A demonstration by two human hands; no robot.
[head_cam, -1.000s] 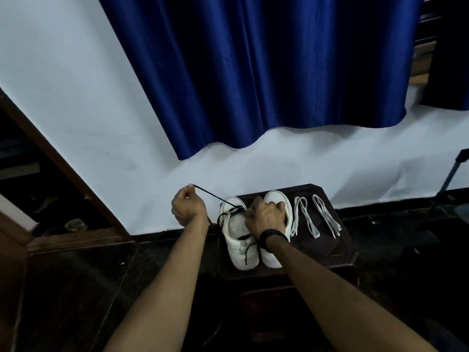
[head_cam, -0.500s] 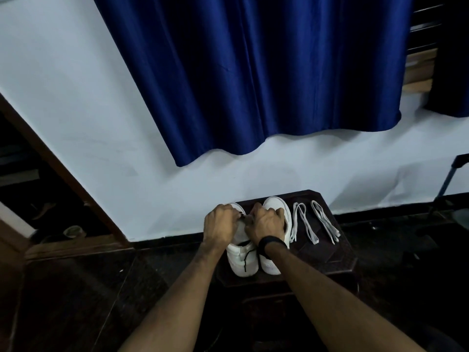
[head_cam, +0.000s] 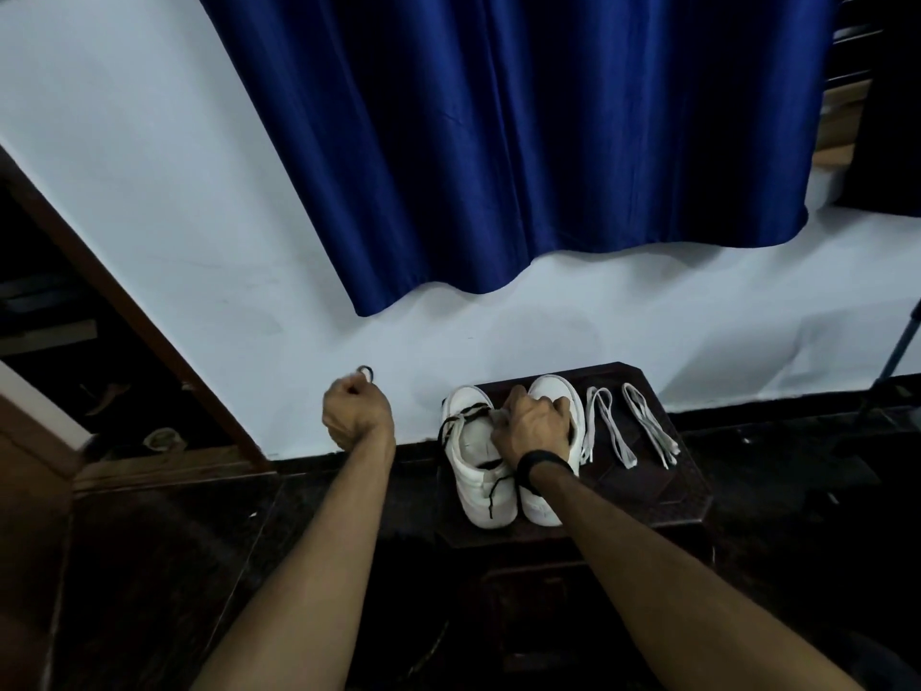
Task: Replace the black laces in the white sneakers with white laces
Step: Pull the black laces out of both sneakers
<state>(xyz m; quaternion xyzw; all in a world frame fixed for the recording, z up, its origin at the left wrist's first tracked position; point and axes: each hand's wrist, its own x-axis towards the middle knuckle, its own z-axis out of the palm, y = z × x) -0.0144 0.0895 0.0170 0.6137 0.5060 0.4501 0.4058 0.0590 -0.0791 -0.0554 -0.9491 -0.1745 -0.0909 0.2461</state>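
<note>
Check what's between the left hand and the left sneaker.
In the head view nothing lies between the left hand and the left sneaker; only white wall and dark baseboard show behind. No taut lace is visible across that stretch.

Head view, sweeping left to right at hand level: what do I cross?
left hand gripping a black lace end → left sneaker → right hand on the right sneaker → first white lace → second white lace

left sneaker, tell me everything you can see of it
The left sneaker is white and smooth, leather-like, standing upright on the dark wooden stool, toe away from the camera, side by side with the right sneaker. A black lace is threaded only near its toe end, a loose end trailing over the heel. The right hand rests across both sneakers.
</note>
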